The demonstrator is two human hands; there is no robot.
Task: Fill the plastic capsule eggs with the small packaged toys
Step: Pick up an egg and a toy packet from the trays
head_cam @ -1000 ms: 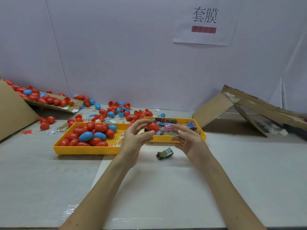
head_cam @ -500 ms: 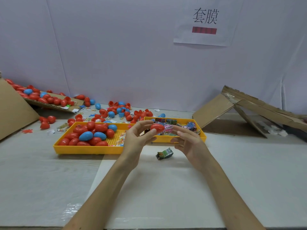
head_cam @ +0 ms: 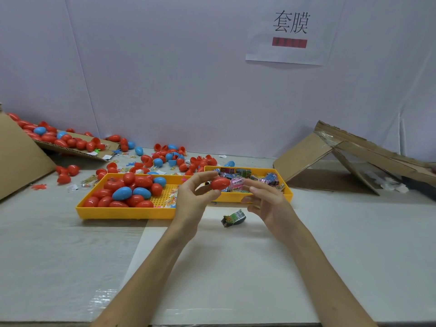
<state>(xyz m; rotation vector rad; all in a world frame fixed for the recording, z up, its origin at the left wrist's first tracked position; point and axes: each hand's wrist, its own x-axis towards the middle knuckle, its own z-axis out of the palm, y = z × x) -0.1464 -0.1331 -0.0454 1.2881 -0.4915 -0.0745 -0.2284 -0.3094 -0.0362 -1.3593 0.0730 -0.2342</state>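
At frame centre, red capsule egg [head_cam: 220, 183] pinched by left hand [head_cam: 193, 199], right hand [head_cam: 266, 201] held just right, fingers loosely spread

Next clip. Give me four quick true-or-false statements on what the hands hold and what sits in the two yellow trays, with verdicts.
1. The left hand holds a red egg. True.
2. The right hand grips a toy packet. False: it holds nothing. A loose toy packet lies on the table, nearer the person than both hands.
3. The left yellow tray contains only red eggs. False: blue eggs lie among the red ones.
4. The right yellow tray contains packaged toys. True.
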